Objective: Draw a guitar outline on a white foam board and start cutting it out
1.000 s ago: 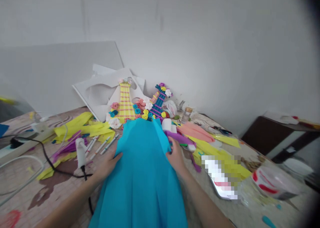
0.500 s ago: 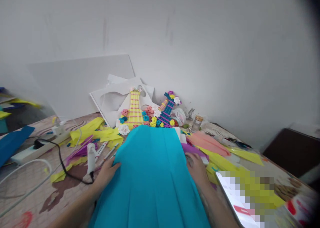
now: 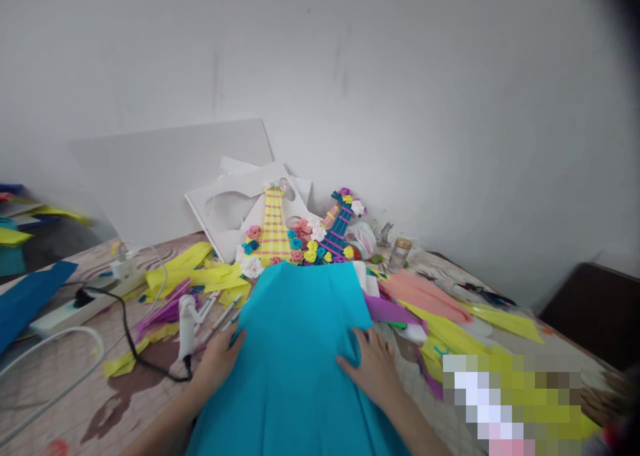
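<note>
A large turquoise sheet (image 3: 300, 363), apparently crepe paper with lengthwise creases, stretches from the front edge of the view towards the back of the table. At its left edge my left hand (image 3: 220, 359) is closed, the thumb on top and the other fingers partly hidden by the edge. My right hand (image 3: 377, 366) lies on the right edge with thumb and fingers apart, and the paper is dented beside it. Behind the sheet stand a yellow woven paper dress shape (image 3: 274, 223) and a dark blue one (image 3: 339, 226), both trimmed with paper roses.
Left: a white glue gun (image 3: 187, 326) with a black cord, and a power strip (image 3: 95, 303). Yellow strips (image 3: 180, 269) and a salmon sheet (image 3: 425, 293) lie about. A glass jar (image 3: 400, 255) stands behind; a white board (image 3: 175, 176) leans on the wall.
My right hand has moved inward onto the paper, its thumb now over the surface. The sheet's far edge sits slightly lower in view, and the camera has shifted a little.
</note>
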Demonstrator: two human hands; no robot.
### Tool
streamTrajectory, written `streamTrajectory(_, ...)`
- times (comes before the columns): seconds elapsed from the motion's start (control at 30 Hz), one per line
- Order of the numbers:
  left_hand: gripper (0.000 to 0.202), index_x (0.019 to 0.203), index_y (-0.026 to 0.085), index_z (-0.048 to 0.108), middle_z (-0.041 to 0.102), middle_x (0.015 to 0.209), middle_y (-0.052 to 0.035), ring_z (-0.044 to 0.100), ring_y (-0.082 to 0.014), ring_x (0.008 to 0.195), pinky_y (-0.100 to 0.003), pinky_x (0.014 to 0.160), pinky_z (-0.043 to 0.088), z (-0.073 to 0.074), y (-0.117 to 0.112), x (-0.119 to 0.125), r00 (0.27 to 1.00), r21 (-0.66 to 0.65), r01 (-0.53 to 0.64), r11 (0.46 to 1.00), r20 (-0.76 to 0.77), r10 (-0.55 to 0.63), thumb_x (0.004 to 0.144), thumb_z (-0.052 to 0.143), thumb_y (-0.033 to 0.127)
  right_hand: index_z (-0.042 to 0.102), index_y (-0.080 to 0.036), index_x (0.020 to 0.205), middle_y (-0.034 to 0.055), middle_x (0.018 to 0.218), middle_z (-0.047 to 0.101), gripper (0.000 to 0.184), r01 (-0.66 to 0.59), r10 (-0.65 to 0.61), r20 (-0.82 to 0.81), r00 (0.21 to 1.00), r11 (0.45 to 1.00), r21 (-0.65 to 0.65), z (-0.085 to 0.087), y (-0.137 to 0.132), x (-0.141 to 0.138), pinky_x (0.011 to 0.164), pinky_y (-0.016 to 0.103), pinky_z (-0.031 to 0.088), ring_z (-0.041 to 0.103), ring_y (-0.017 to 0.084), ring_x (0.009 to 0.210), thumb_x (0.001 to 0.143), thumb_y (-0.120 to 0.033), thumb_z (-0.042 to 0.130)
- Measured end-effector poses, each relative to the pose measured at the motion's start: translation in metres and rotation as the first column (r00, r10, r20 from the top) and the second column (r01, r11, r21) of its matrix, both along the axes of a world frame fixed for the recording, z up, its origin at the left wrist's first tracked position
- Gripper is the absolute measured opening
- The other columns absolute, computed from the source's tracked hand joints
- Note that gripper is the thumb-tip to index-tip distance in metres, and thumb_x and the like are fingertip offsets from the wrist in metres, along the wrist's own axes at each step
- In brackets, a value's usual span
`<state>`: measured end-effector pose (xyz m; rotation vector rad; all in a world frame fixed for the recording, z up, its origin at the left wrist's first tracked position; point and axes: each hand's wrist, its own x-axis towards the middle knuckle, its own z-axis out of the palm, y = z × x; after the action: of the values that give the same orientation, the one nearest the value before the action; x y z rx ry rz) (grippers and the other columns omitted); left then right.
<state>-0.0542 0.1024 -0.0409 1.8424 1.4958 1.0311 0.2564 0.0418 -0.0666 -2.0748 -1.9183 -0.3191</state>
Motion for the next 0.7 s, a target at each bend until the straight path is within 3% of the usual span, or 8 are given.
streamTrajectory(0.17, 0.025, 0.059, 0.023, 0.048, 0.058, 0.061, -0.0019, 0.059, -0.0261, 0.077, -0.036, 0.076, 0.045, 0.005, -0.002, 0.000, 1.000, 0.016, -0.007, 1.000, -0.024, 0.008, 0.072, 0.042, 0.043, 0.055, -0.017, 0.114, 0.0133, 0.106, 0.057, 0.039, 0.019, -0.018, -0.059, 0.998, 1.000, 0.014, -0.002, 0.002, 0.008, 0.082, 0.042, 0.038, 0.052, 0.031, 0.101, 0.079, -0.032, 0.051)
streamTrajectory(0.3, 0.025, 0.057, 0.023, 0.046, 0.055, 0.059, -0.0014, 0.058, -0.0254, 0.075, -0.034, 0.074, 0.044, 0.003, -0.003, 0.001, 0.999, 0.009, 0.002, 1.000, -0.051, -0.002, 0.073, 0.043, 0.043, 0.062, -0.016, 0.100, 0.0106, 0.093, 0.062, 0.028, -0.074, 0.073, -0.249, 0.966, 0.997, 0.005, -0.003, 0.004, 0.014, 0.076, 0.035, 0.043, 0.057, 0.026, 0.089, 0.077, -0.027, 0.050)
streamTrajectory(0.43, 0.027, 0.058, 0.021, 0.048, 0.056, 0.060, -0.0014, 0.057, -0.0233, 0.068, -0.032, 0.066, 0.042, -0.001, -0.001, 0.000, 0.997, -0.001, 0.003, 1.000, -0.076, -0.003, 0.073, 0.044, 0.044, 0.065, -0.018, 0.088, 0.0074, 0.083, 0.064, 0.022, -0.088, 0.097, -0.391, 0.915, 0.995, 0.042, -0.003, 0.006, 0.020, 0.069, 0.031, 0.045, 0.059, 0.021, 0.074, 0.075, -0.028, 0.050)
streamTrajectory(0.7, 0.035, 0.051, 0.019, 0.047, 0.042, 0.044, 0.0034, 0.044, -0.0152, 0.046, -0.025, 0.046, 0.029, -0.005, 0.003, -0.002, 0.997, -0.049, -0.026, 0.998, -0.070, 0.023, 0.067, 0.050, 0.050, 0.065, -0.016, 0.088, 0.0089, 0.080, 0.066, 0.027, -0.035, 0.080, -0.467, 0.880, 0.994, 0.105, 0.004, 0.006, 0.033, 0.073, 0.036, 0.043, 0.060, 0.025, 0.078, 0.072, -0.033, 0.052)
